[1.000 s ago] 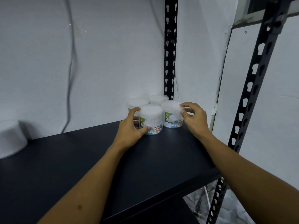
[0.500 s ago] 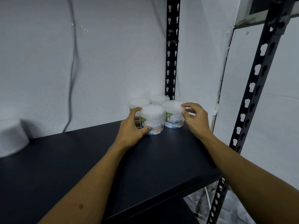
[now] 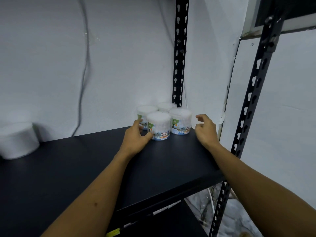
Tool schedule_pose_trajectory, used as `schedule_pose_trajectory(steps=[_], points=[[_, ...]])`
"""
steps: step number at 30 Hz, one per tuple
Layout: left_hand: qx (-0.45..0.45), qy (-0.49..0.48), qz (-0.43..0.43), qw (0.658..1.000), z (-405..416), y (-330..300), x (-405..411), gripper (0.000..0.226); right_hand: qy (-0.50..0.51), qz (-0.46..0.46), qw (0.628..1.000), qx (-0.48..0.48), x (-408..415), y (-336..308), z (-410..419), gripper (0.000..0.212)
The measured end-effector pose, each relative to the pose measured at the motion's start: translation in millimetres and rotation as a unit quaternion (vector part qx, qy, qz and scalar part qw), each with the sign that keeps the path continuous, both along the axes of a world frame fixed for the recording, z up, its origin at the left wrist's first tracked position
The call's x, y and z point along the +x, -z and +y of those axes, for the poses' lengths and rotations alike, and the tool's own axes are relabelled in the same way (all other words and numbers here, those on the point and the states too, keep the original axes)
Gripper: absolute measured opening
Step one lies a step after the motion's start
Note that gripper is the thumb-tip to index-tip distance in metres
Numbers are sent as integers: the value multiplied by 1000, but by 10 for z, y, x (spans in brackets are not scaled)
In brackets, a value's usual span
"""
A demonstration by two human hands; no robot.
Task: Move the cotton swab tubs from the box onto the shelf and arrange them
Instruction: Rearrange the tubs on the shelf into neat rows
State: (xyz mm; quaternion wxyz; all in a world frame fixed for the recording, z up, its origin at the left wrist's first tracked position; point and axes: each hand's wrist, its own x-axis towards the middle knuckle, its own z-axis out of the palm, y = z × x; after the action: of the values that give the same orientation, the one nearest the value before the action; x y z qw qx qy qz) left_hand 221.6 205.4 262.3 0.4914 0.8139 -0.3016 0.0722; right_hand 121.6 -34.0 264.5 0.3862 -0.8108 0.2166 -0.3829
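Note:
Several clear cotton swab tubs stand clustered at the back right corner of the black shelf (image 3: 85, 168). The front-left tub (image 3: 159, 125) has a colourful label, and my left hand (image 3: 136, 139) holds its left side, thumb at the base and fingers behind. The front-right tub (image 3: 181, 121) stands free beside it. Two more tubs (image 3: 147, 110) sit behind them against the wall. My right hand (image 3: 205, 130) hovers just right of the front-right tub with loosely curled fingers, touching nothing. The box is out of view.
A white round container (image 3: 18, 141) sits at the shelf's far left by the wall. Black slotted uprights rise at the back corner (image 3: 179, 57) and at the front right (image 3: 254, 93). A cable (image 3: 84, 65) hangs down the wall. A lower shelf shows below.
My right hand has let go of the front-right tub and drawn back to the right. My left hand stays on the front-left tub.

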Motion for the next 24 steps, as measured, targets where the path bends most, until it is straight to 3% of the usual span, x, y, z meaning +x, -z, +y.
schedule_pose_trajectory(steps=[8, 13, 16, 24], points=[[138, -9, -12, 990, 272, -12, -285, 17, -41, 110, 991, -66, -360, -6, 267, 31], [171, 6, -18, 985, 489, -1, -435, 16, -70, 205, 965, -146, -585, 10, 467, 18], [176, 14, -35, 984, 616, 3, -518, 17, -78, 260, 937, -220, -663, 19, 607, 24], [198, 19, -71, 977, 1044, 9, -683, 20, -65, 302, 911, -271, -783, 43, 1000, 32]])
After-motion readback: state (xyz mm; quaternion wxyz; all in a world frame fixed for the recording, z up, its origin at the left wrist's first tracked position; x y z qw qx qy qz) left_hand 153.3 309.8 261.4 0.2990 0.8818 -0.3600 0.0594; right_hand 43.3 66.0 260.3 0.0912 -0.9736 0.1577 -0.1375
